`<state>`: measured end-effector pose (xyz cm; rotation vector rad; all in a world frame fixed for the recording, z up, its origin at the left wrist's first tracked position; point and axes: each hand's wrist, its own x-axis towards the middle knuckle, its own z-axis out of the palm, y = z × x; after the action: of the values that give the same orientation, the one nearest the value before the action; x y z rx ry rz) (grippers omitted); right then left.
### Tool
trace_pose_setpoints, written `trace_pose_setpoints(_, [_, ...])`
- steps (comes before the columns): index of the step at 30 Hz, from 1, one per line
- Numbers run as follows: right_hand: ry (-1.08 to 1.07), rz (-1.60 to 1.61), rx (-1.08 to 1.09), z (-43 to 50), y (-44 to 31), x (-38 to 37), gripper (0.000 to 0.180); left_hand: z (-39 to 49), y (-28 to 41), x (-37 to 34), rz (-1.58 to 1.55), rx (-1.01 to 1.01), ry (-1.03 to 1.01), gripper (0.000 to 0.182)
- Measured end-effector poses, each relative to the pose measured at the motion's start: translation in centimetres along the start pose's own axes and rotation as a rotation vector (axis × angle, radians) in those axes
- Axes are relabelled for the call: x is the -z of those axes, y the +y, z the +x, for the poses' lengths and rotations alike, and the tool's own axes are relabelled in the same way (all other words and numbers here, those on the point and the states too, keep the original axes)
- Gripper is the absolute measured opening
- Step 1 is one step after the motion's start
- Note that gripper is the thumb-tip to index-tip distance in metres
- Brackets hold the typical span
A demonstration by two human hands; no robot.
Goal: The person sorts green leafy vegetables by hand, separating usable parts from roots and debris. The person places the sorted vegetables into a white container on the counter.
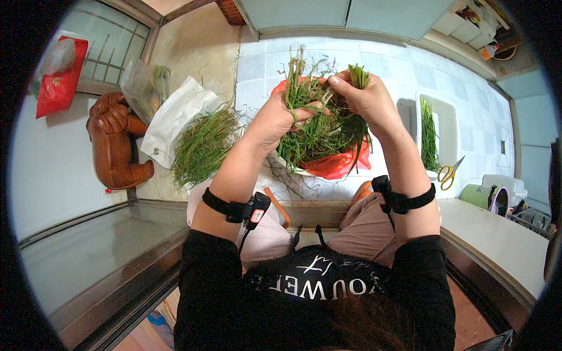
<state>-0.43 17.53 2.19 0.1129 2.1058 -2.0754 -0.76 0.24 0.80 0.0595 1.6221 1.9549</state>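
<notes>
My left hand (285, 116) is closed around a tangled bunch of grassy greens (298, 90) with roots and dry bits. Close beside it, my right hand (366, 94) grips a neater bundle of green stalks (359, 77), cut ends up and leaves hanging down; its thumb and index fingertips reach towards the tangle. Below both hands, a basin lined with a red plastic bag (338, 163) holds more loose greens (314, 142). A pile of long greens (206, 145) lies left of my left forearm. Trimmed green stalks (428, 131) lie in a white tray (450, 127) on the right.
Scissors with yellow handles (447, 175) lie beside the tray's near corner. At left are a white bag (175, 118), a clear plastic bag with stalks (149, 87) and a carved wooden stool (109, 145). Root scraps (290, 180) litter the tiles. A green container (478, 196) stands at far right.
</notes>
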Motion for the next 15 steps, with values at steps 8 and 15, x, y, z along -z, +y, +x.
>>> trace_pose_setpoints(8, [0.08, 0.084, 0.03, 0.6, 1.4, -1.1, 0.016, 0.4, -0.4, 1.4, -0.091, 0.024, 0.099, 0.023])
trace_pose_setpoints(15, [0.178, 0.189, -0.007, 0.6, 0.6, 1.0, 0.02, 0.7, -0.3, 3.2, -0.164, -0.004, 0.354, 0.013])
